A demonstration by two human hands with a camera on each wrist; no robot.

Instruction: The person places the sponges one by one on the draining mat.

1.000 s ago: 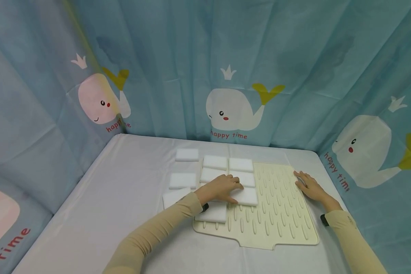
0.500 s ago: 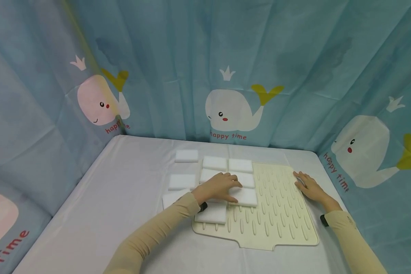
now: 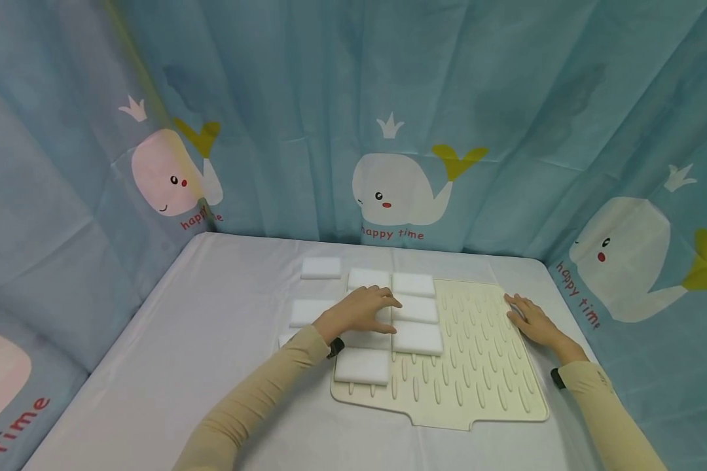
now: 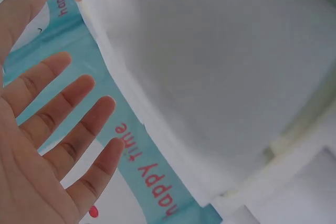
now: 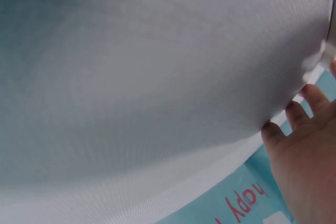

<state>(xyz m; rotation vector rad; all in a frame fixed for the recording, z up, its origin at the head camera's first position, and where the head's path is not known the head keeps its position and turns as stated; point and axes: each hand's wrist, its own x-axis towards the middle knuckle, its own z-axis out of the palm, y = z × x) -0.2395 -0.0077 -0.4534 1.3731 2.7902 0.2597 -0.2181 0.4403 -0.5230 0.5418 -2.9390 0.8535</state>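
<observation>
Several white rectangular sponges lie in two columns on a cream ridged mat [image 3: 465, 366]. My left hand [image 3: 359, 310] is over the left column and holds nothing. Its fingers are spread and relaxed in the left wrist view, partly hiding the sponges beneath. Just right of its fingertips are a middle sponge [image 3: 415, 309] and a nearer sponge [image 3: 418, 338]. Closest to me in the left column is another sponge [image 3: 362, 366]. My right hand [image 3: 533, 322] rests at the mat's right edge, fingertips touching the border with nothing in its grasp.
Left of the mat, more sponges lie on the white tablecloth [image 3: 212, 340]: one far sponge [image 3: 321, 267], one middle sponge [image 3: 311, 313], and one mostly hidden by the left arm. A blue curtain [image 3: 294, 131] with whale prints encloses the table's back and sides.
My left hand has shifted left and slightly back, off the nearest sponge of the right column, which now shows fully. The right hand and the mat stay in place.
</observation>
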